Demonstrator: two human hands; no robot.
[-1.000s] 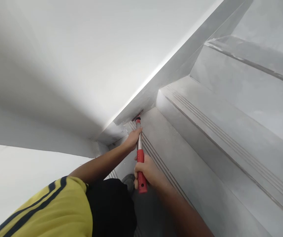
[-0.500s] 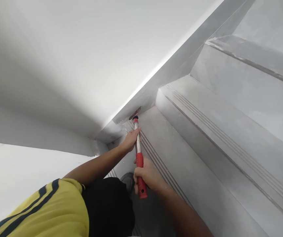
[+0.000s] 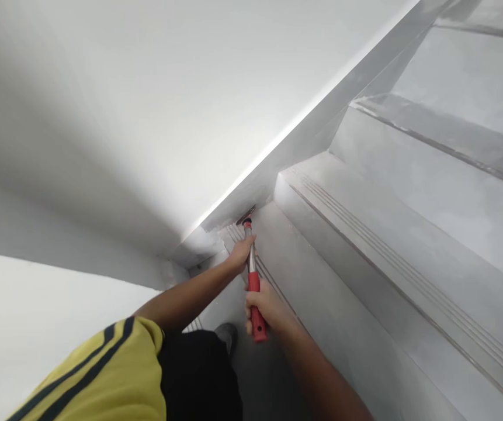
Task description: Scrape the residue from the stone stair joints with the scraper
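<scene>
Grey stair steps (image 3: 365, 292), white wall (image 3: 146, 105)

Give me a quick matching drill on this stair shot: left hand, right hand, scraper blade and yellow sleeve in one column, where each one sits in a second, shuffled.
Things:
1. left hand
2. right hand
3. flat metal scraper blade
4. yellow sleeve with dark stripes

Places:
A. wrapped around the long scraper's red plastic grip
B. bottom left of the picture
C. on the bare metal shaft, above the red grip
D. at the foot of the grey skirting, where it meets the grooved grey stair tread

Pairs: 1-C, 2-A, 3-D, 4-B
</scene>
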